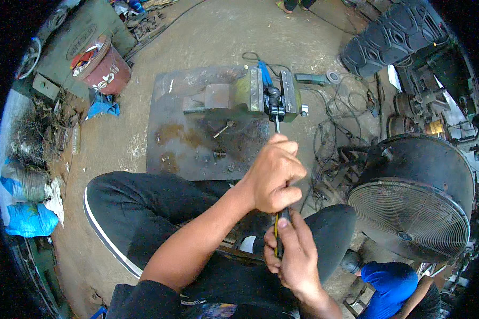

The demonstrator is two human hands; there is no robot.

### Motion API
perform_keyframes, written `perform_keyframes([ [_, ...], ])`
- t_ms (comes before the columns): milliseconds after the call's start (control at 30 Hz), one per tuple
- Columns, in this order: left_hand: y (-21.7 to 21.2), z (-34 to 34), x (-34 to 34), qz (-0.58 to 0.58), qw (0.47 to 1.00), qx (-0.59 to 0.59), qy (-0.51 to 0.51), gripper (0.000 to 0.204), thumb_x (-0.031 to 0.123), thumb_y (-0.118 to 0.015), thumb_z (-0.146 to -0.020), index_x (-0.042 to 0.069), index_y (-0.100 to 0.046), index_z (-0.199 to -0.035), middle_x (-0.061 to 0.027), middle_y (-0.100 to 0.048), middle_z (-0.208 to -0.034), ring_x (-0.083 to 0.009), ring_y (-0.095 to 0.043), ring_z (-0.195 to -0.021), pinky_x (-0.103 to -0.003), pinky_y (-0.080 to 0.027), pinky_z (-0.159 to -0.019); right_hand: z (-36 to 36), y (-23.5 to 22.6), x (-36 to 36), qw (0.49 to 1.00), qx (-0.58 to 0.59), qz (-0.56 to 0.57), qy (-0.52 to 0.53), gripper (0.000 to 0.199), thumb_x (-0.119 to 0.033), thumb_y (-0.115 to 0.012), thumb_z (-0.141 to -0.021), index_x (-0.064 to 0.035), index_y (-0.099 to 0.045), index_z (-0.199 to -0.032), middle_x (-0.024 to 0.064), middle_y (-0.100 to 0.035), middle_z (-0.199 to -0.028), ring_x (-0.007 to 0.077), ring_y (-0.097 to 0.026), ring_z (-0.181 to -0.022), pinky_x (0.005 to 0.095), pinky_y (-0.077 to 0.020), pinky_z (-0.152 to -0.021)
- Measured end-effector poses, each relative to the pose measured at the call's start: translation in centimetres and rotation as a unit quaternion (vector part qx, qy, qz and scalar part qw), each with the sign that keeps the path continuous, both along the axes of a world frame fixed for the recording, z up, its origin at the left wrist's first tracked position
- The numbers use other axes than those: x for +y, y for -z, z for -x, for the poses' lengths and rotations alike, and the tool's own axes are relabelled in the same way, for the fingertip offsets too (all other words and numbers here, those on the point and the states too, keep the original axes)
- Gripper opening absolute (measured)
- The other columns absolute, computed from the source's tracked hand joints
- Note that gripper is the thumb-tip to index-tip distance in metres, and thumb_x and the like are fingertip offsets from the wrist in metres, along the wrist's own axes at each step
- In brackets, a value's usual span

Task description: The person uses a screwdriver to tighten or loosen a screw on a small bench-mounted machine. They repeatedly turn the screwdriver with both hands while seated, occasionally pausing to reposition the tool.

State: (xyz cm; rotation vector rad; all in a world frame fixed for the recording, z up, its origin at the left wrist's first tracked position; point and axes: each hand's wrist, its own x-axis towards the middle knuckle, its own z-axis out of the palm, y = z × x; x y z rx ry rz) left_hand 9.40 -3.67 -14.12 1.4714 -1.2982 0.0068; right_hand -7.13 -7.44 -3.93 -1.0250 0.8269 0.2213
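Upper left: red bucket (105, 69) with white markings, blue bags (29, 219) at left edge. Centre: left hand (274, 175) fisted on screwdriver shaft (277, 125), right hand (292, 255) wrapped round handle; tip in black part (274, 101) clamped in green vise (261, 93). Risk: tip slips under push, knuckles hit vise.

Left hand (275, 173) hides screwdriver (277, 125) shaft; tip buried in clamped part (274, 101).
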Motion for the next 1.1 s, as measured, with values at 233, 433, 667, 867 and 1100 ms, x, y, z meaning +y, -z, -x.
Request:
perform_keyframes([
  [233,-0.62,-0.39,0.17,0.009,0.999,-0.012,0.038,0.036,0.034,-0.060,-0.057,0.007,-0.036,-0.052,-0.0097,-0.043,-0.052,-0.0316,-0.040,-0.061,-0.041,-0.032,-0.069,-0.02,0.16,-0.06,0.999,0.051,-0.013,-0.014,0.021,-0.030,-0.043,-0.111,-0.0090,-0.042,-0.109,0.0014,-0.048,-0.077,0.0075,-0.041,-0.047,0.0233,-0.0310,-0.039],
  [433,-0.39,-0.24,-0.06,-0.026,1.000,-0.006,-0.001,0.035,0.037,-0.058,-0.056,0.008,-0.039,-0.051,-0.0093,-0.042,-0.052,-0.0314,-0.042,-0.063,-0.042,-0.033,-0.070,-0.03,0.20,-0.30,1.000,-0.001,0.005,0.005,0.021,-0.028,-0.045,-0.109,-0.0073,-0.046,-0.112,0.0036,-0.048,-0.077,0.0081,-0.039,-0.047,0.0239,-0.0299,-0.039],
  [667,-0.40,-0.04,0.14,-0.034,0.999,-0.014,-0.013,0.035,0.035,-0.059,-0.055,0.009,-0.037,-0.051,-0.0097,-0.044,-0.053,-0.0312,-0.043,-0.062,-0.042,-0.033,-0.070,0.17,0.07,-0.35,0.999,0.039,-0.004,-0.004,0.022,-0.027,-0.045,-0.109,-0.0061,-0.044,-0.112,0.0041,-0.048,-0.078,0.0086,-0.038,-0.046,0.0235,-0.0298,-0.039],
  [867,-0.71,0.00,0.23,-0.054,0.996,0.049,-0.053,0.035,0.036,-0.059,-0.056,0.009,-0.038,-0.051,-0.0093,-0.045,-0.053,-0.0309,-0.042,-0.062,-0.042,-0.033,-0.070,0.35,0.27,-0.25,1.000,-0.020,0.000,0.010,0.023,-0.028,-0.043,-0.109,-0.0053,-0.046,-0.115,0.0046,-0.047,-0.078,0.0093,-0.038,-0.046,0.0242,-0.0297,-0.038],
  [1100,-0.40,-0.34,0.44,-0.038,0.999,0.011,-0.014,0.037,0.037,-0.058,-0.055,0.008,-0.036,-0.052,-0.0091,-0.039,-0.052,-0.0311,-0.042,-0.064,-0.042,-0.032,-0.070,-0.01,-0.06,0.33,0.999,-0.038,-0.013,0.029,0.020,-0.026,-0.042,-0.109,-0.0066,-0.047,-0.112,0.0021,-0.047,-0.077,0.0088,-0.036,-0.045,0.0245,-0.0295,-0.038],
])
